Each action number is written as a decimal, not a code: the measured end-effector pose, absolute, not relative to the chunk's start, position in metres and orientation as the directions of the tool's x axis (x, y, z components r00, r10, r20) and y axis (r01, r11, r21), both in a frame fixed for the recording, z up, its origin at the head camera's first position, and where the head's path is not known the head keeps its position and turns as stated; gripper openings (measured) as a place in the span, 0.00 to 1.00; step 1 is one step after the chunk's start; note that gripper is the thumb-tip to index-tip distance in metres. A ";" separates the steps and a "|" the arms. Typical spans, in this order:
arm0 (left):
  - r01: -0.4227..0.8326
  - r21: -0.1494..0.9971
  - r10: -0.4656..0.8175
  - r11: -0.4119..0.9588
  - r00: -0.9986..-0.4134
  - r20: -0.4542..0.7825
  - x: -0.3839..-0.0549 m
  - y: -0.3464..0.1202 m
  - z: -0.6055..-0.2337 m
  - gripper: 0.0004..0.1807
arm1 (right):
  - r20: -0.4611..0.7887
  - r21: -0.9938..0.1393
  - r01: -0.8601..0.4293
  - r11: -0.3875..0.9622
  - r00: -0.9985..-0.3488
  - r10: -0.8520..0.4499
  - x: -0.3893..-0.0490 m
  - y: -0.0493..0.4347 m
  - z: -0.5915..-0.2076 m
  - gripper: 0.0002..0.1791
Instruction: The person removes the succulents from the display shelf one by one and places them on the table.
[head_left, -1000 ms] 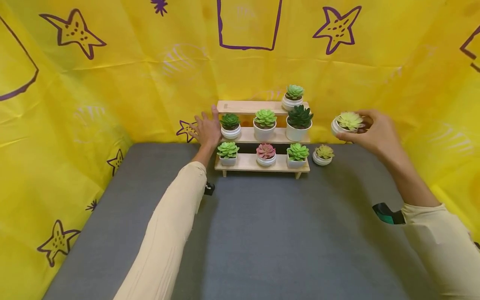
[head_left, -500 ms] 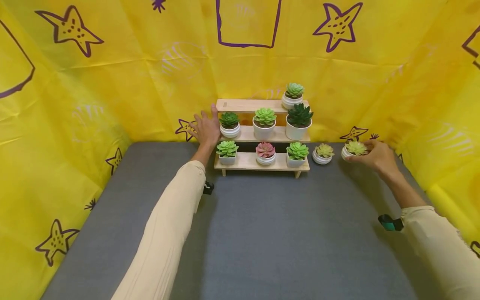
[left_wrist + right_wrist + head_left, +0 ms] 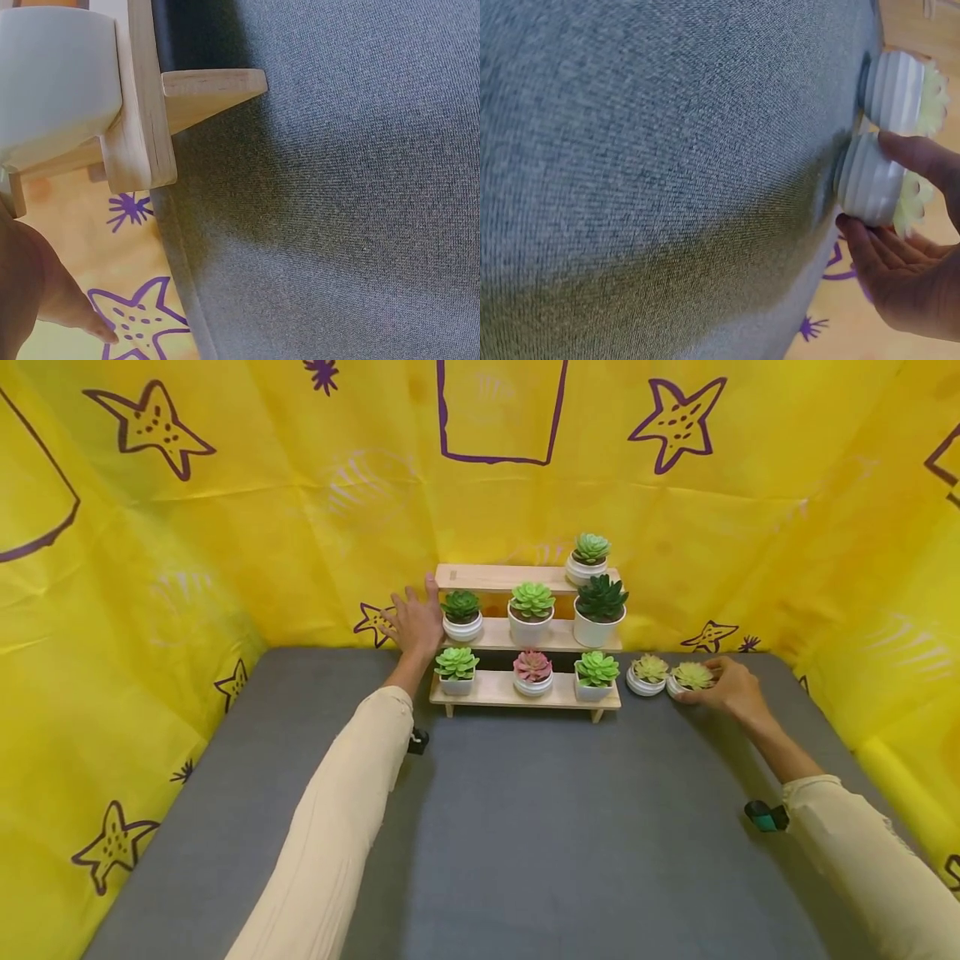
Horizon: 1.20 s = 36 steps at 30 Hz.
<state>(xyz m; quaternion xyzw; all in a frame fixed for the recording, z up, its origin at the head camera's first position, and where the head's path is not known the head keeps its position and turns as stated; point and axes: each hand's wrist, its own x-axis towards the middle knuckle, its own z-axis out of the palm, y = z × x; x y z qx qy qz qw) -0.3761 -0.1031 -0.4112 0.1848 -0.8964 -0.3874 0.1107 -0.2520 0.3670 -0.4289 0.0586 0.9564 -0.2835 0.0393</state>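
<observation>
My right hand pinches a yellow-green potted succulent by its ribbed white pot, thumb on one side and fingers on the other. In the right wrist view that pot is at the table surface, right beside a similar potted succulent. My left hand, fingers spread, is against the left end of a three-tier wooden stand. Little of the left hand shows in the left wrist view, beside a white pot.
The stand's lower tiers bear several green succulents and a pink succulent. One light green succulent is at the right of the top tier. A yellow patterned cloth hangs behind the grey table.
My right hand has lowered the yellow-green succulent from the air to the table, then shifted it left beside its neighbour. My left hand has stayed at the stand's left end.
</observation>
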 end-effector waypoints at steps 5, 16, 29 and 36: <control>-0.244 0.732 -0.411 0.636 -0.910 0.054 -0.374 -0.104 -0.413 0.54 | -0.117 -0.531 0.122 0.839 -0.991 0.070 -0.253 0.365 -0.430 0.49; -0.253 0.731 -0.420 0.634 -0.906 0.051 -0.375 -0.106 -0.413 0.53 | -0.161 -0.522 0.100 0.847 -0.987 0.018 -0.258 0.364 -0.425 0.49; -0.248 0.739 -0.415 0.626 -0.909 0.047 -0.376 -0.103 -0.412 0.54 | -0.240 -0.524 0.081 0.848 -0.969 -0.056 -0.258 0.369 -0.411 0.57; -0.250 0.740 -0.414 0.625 -0.909 0.042 -0.375 -0.103 -0.412 0.53 | -0.177 -0.422 0.048 0.905 -0.984 -0.031 -0.257 0.360 -0.385 0.54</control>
